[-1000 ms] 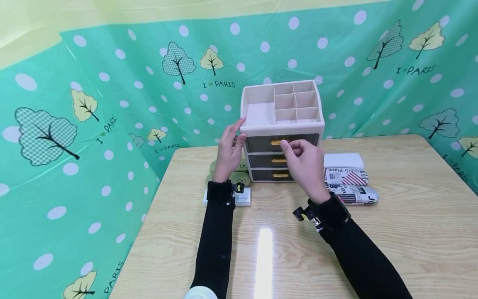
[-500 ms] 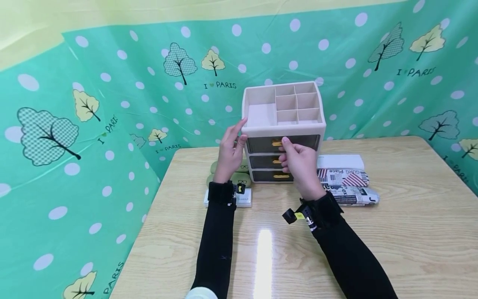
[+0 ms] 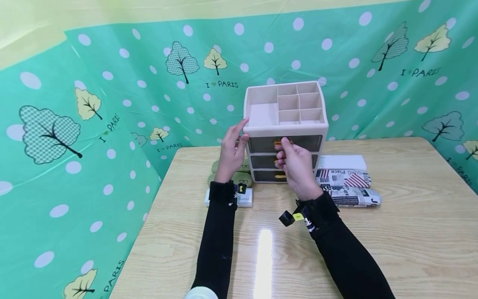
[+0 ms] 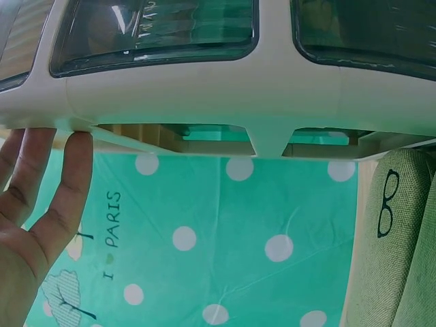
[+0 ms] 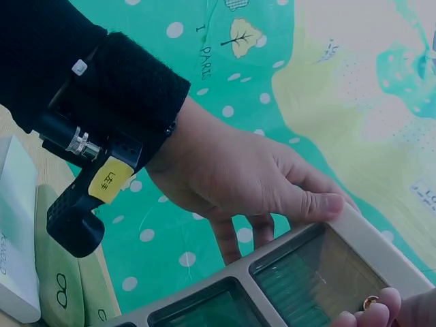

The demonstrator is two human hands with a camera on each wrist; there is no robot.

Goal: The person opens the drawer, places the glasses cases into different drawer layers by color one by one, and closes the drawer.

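A white desktop organizer (image 3: 257, 131) with dark see-through drawer fronts stands at the table's back. My left hand (image 3: 230, 157) lies against its upper left side, fingers extended; the left wrist view shows the fingertips (image 4: 78, 146) touching the side wall. Over in the right wrist view, the left thumb (image 5: 320, 204) rests on the front edge. My right hand (image 3: 298, 168) is at the top drawer (image 3: 261, 144), with thumb and curled fingers pinching its gold handle (image 3: 277, 143). That drawer sits flush in the frame. Part of the middle drawer is hidden behind the right hand.
Green glasses cases (image 3: 242, 179) and a white box (image 3: 244, 198) lie left of the organizer. To its right are newsprint-patterned cases (image 3: 354, 196) and a white box (image 3: 343, 162). A polka-dot cloth (image 3: 149, 83) hangs behind. A white round object (image 3: 201, 292) shows at the bottom edge.
The right hand has turned and shifted slightly left, bringing its thumb and fingers onto the top drawer's handle. The left hand stays against the organizer's side.
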